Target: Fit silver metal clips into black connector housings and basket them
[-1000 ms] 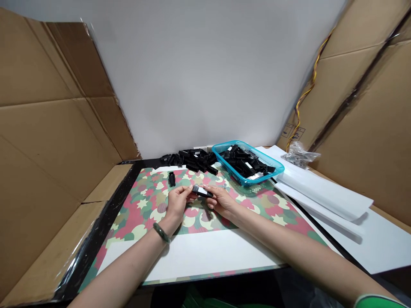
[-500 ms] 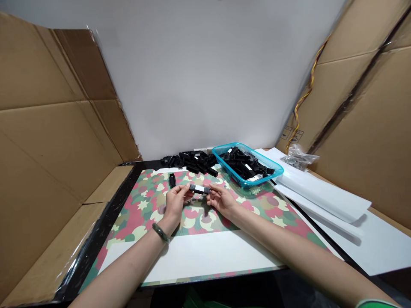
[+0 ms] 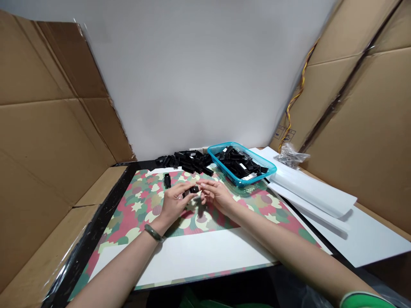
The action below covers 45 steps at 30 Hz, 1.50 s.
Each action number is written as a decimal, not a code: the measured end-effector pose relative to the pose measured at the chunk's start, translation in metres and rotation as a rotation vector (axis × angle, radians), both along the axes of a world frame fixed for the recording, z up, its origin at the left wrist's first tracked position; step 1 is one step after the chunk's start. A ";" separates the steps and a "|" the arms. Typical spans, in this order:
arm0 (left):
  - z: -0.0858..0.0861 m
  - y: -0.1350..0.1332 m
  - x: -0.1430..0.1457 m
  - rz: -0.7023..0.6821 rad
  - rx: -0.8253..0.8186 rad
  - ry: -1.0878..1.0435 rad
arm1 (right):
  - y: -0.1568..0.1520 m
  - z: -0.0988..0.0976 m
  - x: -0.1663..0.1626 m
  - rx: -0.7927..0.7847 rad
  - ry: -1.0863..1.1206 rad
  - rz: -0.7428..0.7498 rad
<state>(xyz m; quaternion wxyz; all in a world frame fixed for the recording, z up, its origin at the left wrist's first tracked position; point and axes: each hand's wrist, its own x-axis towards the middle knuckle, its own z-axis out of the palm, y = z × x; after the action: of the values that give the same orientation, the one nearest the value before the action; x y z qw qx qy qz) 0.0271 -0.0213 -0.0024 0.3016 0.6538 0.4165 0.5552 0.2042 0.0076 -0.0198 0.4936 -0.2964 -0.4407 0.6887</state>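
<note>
A small black plastic part [image 3: 194, 189] is gripped between the thumb and fingers of my left hand [image 3: 172, 204], mostly covered by them. My right hand [image 3: 218, 197] is at the part's right end, fingertips bent together. Whether something small sits in those fingertips is too small to tell. Behind my left hand, one similar black part [image 3: 167, 180] lies alone on the camouflage-patterned mat [image 3: 141, 203].
A heap of black parts [image 3: 192, 162] lies along the wall. To its right stands a blue basket [image 3: 239, 183] filled with more. White sheets [image 3: 321, 192] and a clear plastic bag [image 3: 291, 156] lie on the right. Cardboard walls [image 3: 41, 141] flank the table.
The black part has turned in my left hand, so its white label no longer shows and my fingers cover more of it. My right fingertips stay at its end. The view has shifted slightly.
</note>
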 end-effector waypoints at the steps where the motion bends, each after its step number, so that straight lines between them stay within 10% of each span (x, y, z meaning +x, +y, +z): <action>1: 0.000 0.002 -0.003 0.050 0.000 -0.037 | 0.004 0.002 0.005 0.087 -0.108 -0.059; 5: -0.001 0.012 -0.017 0.220 0.032 -0.095 | 0.022 0.006 0.019 0.465 -0.627 -0.210; 11: -0.008 0.018 -0.020 0.225 0.019 -0.108 | 0.034 -0.007 0.002 0.656 -0.966 0.017; 24: -0.005 0.022 -0.019 -0.159 -0.527 -0.758 | 0.031 0.016 0.001 0.500 -0.596 0.064; 31: -0.008 0.013 -0.006 -0.343 -0.614 -0.745 | 0.000 0.050 -0.012 0.483 -0.270 -0.166; 45: -0.003 0.005 -0.002 -0.428 -0.581 -0.626 | -0.004 0.036 -0.015 0.752 -0.431 -0.341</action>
<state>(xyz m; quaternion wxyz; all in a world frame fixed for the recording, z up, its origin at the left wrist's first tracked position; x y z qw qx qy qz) 0.0254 -0.0166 -0.0056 0.6904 0.4150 0.2995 0.5113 0.1888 0.0040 0.0166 0.5703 -0.3016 -0.6971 0.3129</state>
